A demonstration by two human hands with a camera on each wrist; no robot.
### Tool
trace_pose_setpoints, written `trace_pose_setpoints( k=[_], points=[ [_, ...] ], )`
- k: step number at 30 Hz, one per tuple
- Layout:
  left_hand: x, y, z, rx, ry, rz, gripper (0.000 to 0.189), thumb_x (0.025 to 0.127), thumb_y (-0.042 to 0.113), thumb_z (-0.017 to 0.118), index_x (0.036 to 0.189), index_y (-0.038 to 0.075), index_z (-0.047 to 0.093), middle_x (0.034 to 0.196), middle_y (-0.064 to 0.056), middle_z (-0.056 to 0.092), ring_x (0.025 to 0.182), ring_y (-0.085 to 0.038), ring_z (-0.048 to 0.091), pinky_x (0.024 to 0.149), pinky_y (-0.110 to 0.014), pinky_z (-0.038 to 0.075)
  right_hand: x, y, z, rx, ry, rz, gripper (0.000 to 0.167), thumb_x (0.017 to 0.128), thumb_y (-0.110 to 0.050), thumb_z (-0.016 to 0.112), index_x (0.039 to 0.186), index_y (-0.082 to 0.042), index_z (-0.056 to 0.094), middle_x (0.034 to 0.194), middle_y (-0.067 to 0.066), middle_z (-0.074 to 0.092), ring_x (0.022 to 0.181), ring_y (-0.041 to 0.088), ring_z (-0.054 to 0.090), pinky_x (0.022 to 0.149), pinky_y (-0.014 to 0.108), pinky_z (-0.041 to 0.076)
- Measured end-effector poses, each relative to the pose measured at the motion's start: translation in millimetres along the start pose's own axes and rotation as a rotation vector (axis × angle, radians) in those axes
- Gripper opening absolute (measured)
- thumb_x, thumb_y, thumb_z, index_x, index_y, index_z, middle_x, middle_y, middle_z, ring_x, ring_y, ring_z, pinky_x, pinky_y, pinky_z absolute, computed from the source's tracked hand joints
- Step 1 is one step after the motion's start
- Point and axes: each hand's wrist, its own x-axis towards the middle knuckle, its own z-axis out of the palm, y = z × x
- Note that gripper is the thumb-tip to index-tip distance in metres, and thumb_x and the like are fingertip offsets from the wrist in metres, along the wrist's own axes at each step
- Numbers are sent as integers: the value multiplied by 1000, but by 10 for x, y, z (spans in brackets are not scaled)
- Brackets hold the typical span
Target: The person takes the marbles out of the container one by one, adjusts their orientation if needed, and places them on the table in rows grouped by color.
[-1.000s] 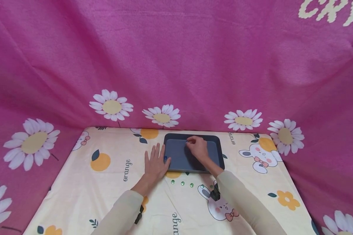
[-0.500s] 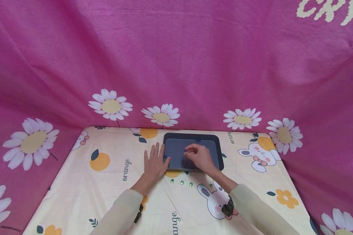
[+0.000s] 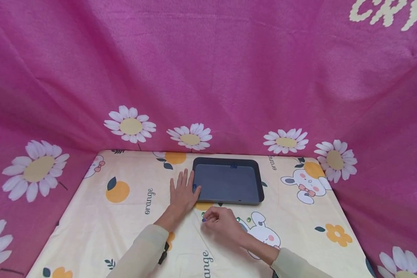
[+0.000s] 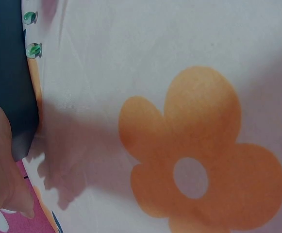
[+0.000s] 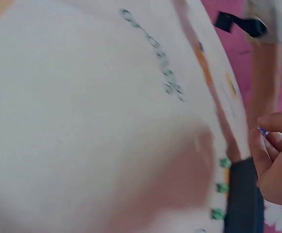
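Note:
My right hand pinches a small blue marble between thumb and index finger, over the cloth in front of the dark grey tray. Beside those fingers, green-swirled glass marbles form a row along the tray's near side; one green marble shows at the right end, and the hand covers part of the row in the head view. Flat and spread, my left hand rests at the tray's left edge, thumb on the rim. Inside the tray, blue marbles lie by the far wall and another blue marble near the left thumb.
A cream tablecloth printed with oranges, flowers and rabbits covers the table. Behind and at both sides hangs a pink curtain with daisies, close against the table's far edge.
My right hand has come from the tray's far side, out over the near rim, to the green marbles, carrying the blue marble. The left hand has stayed in place.

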Motion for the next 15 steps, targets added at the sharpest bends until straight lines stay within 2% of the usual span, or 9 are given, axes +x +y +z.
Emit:
trace_pose_setpoints(
  k=[5, 9, 15],
  points=[
    [0, -4, 11, -9, 8, 2, 75, 102, 54, 41, 161, 13, 20, 166, -12, 12, 151, -32, 10, 118, -59, 3, -65, 82, 177, -18, -35, 53, 9, 81, -5, 75, 87, -12, 74, 71, -10, 66, 70, 4, 58, 73, 22, 47],
    [-5, -1, 21, -17, 12, 3, 75, 101, 53, 42, 160, 13, 21, 166, -12, 13, 151, -33, 11, 118, -59, 4, -78, 137, 258, -62, -24, 51, 11, 81, -3, 73, 84, -14, 74, 66, -12, 62, 69, 3, 54, 73, 21, 44],
    [1, 0, 19, -15, 11, 0, 75, 102, 53, 42, 161, 13, 20, 166, -12, 13, 151, -32, 10, 118, -59, 3, -88, 173, 310, -58, -21, 64, 13, 81, 0, 72, 82, -13, 74, 64, -10, 62, 63, 2, 55, 68, 20, 46]
  ],
)
